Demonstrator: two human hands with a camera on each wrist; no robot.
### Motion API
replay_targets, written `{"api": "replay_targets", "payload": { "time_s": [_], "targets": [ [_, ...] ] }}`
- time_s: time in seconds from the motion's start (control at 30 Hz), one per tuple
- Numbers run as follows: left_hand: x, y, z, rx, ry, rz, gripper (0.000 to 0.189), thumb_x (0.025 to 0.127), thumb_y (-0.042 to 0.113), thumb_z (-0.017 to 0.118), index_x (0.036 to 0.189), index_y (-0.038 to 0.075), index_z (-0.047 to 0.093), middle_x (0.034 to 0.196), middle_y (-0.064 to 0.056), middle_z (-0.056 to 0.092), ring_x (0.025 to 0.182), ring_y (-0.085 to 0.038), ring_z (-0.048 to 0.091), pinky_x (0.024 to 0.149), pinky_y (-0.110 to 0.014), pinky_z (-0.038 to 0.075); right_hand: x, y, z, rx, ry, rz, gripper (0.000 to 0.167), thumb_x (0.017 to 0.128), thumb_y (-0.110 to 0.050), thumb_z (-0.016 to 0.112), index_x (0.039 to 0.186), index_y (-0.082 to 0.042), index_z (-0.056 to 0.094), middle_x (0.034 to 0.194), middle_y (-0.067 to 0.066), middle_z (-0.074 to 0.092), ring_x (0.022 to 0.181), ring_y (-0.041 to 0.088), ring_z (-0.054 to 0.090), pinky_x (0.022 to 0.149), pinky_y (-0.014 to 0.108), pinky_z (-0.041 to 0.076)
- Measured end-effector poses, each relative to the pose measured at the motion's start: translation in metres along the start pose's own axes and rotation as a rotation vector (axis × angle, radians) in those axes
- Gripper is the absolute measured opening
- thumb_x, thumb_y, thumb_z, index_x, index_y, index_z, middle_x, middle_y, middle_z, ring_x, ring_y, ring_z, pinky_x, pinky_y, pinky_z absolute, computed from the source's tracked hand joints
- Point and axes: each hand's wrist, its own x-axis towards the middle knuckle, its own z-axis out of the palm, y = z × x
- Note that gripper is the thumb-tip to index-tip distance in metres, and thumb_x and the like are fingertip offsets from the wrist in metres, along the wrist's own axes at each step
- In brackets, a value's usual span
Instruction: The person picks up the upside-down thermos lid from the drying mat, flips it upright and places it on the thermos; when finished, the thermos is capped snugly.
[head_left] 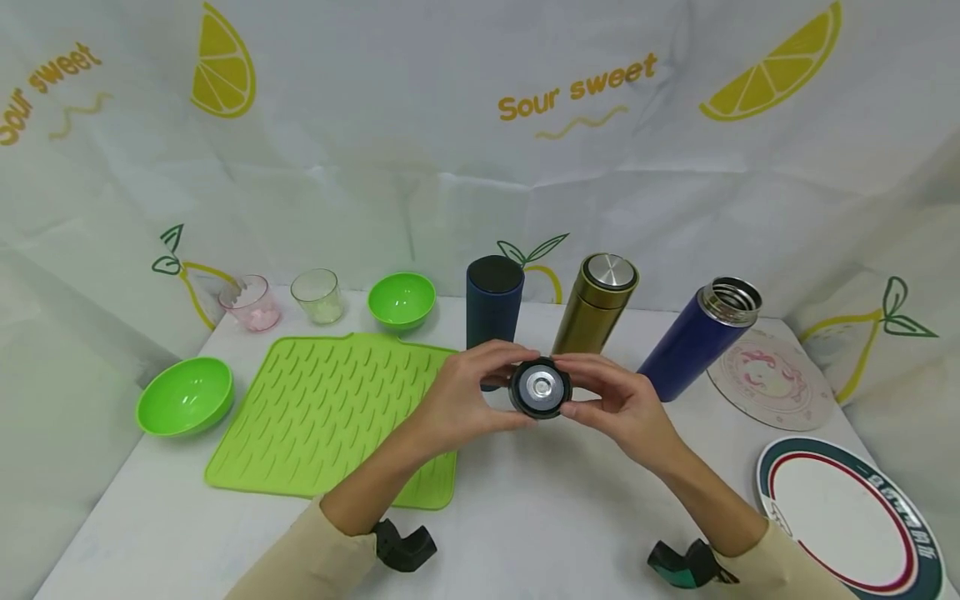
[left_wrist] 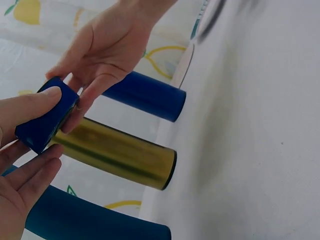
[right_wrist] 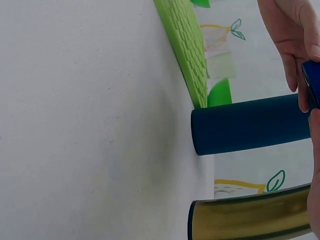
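Both hands hold a dark blue bottle lid (head_left: 541, 388) above the middle of the table, its round underside with a silvery centre facing the head camera. My left hand (head_left: 467, 398) grips its left edge between thumb and fingers. From the other side my right hand (head_left: 624, 410) pinches it the same way. In the left wrist view the lid's blue side wall (left_wrist: 47, 115) shows between the fingers. Behind the hands stand a dark teal-blue bottle (head_left: 494, 308) and a gold bottle (head_left: 595, 304), both capped. Further right, a blue bottle (head_left: 690, 346) stands uncapped, its steel neck showing.
A green ribbed mat (head_left: 330, 417) lies on the left, with a larger green bowl (head_left: 185, 398) beside it. Behind it are a small green bowl (head_left: 402, 301) and two glass cups (head_left: 317, 297). Towards the right lie a pinkish round board (head_left: 772, 379) and a white plate (head_left: 840, 517).
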Motion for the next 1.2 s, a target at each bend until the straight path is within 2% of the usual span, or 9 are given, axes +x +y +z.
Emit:
{"api": "replay_targets", "payload": {
  "time_s": [0.1,0.27,0.43,0.57,0.7,0.83,1.0,1.1,1.2],
  "targets": [
    [0.0,0.0,0.0,0.008,-0.002,0.003,0.068,0.071,0.008,0.093,0.133,0.007,0.066,0.129,-0.008,0.068,0.11,-0.02,0.072,0.09,-0.023,0.061,0.001,0.0,-0.001,0.008,0.011,-0.014,0.05,0.084,0.019,0.069,0.133,0.015,0.057,0.137,-0.006,0.063,0.123,0.007,0.065,0.091,0.024,0.06],
    [0.001,0.0,-0.001,0.022,-0.01,-0.002,0.072,0.072,0.01,0.093,0.137,0.01,0.064,0.13,-0.007,0.068,0.101,-0.018,0.072,0.082,-0.02,0.062,0.003,-0.002,-0.001,0.017,0.027,-0.021,0.049,0.082,0.019,0.071,0.129,0.017,0.059,0.136,-0.006,0.064,0.12,0.008,0.066,0.088,0.026,0.061],
    [0.001,0.004,-0.005,0.008,0.024,-0.078,0.062,0.08,0.017,0.088,0.137,0.014,0.065,0.127,-0.005,0.07,0.091,-0.014,0.074,0.077,-0.02,0.062,0.005,-0.003,-0.002,0.021,0.029,-0.073,0.049,0.08,0.021,0.071,0.128,0.018,0.06,0.136,-0.003,0.065,0.119,0.01,0.067,0.086,0.027,0.062],
    [0.001,0.008,-0.007,-0.011,0.058,-0.149,0.045,0.085,0.018,0.083,0.129,0.014,0.071,0.111,-0.006,0.078,0.079,-0.009,0.075,0.072,-0.021,0.062,0.005,-0.006,-0.003,-0.02,0.053,-0.086,0.049,0.078,0.021,0.073,0.125,0.017,0.062,0.134,-0.004,0.065,0.118,0.01,0.068,0.085,0.028,0.062],
    [0.002,0.009,-0.007,-0.014,0.06,-0.17,0.047,0.085,0.016,0.083,0.13,0.011,0.069,0.102,-0.009,0.078,0.08,-0.01,0.075,0.073,-0.022,0.062,0.004,-0.007,-0.003,-0.045,0.062,-0.088,0.045,0.078,0.02,0.074,0.122,0.011,0.067,0.134,-0.005,0.065,0.118,0.01,0.067,0.086,0.027,0.062],
    [0.002,0.009,-0.007,0.023,0.05,-0.13,0.049,0.084,0.015,0.084,0.131,0.008,0.068,0.108,-0.01,0.077,0.086,-0.014,0.075,0.074,-0.02,0.062,0.004,-0.009,-0.002,-0.006,0.059,-0.075,0.039,0.081,0.02,0.072,0.116,0.003,0.072,0.134,-0.003,0.064,0.119,0.012,0.066,0.089,0.028,0.062],
    [0.001,0.01,-0.006,0.041,0.067,-0.034,0.039,0.083,0.01,0.085,0.12,0.006,0.073,0.107,-0.008,0.075,0.09,-0.017,0.073,0.072,-0.017,0.061,0.004,-0.01,-0.004,0.031,0.079,-0.039,0.031,0.085,0.019,0.068,0.109,0.0,0.071,0.133,-0.004,0.065,0.118,0.011,0.067,0.092,0.026,0.061],
    [0.001,0.011,-0.005,0.022,0.094,0.009,0.034,0.082,0.004,0.083,0.115,0.006,0.074,0.105,-0.008,0.074,0.094,-0.018,0.071,0.072,-0.017,0.061,0.004,-0.009,-0.006,0.048,0.09,-0.015,0.032,0.088,0.018,0.065,0.111,-0.005,0.069,0.133,-0.005,0.066,0.119,0.01,0.066,0.093,0.024,0.06],
    [0.001,0.011,-0.004,0.025,0.118,0.053,0.032,0.083,0.001,0.081,0.114,0.005,0.073,0.104,-0.008,0.072,0.097,-0.019,0.071,0.074,-0.017,0.061,0.005,-0.008,-0.005,0.091,0.085,0.0,0.038,0.089,0.017,0.064,0.119,-0.006,0.066,0.133,-0.005,0.066,0.121,0.009,0.066,0.093,0.024,0.06]
  ]
}}
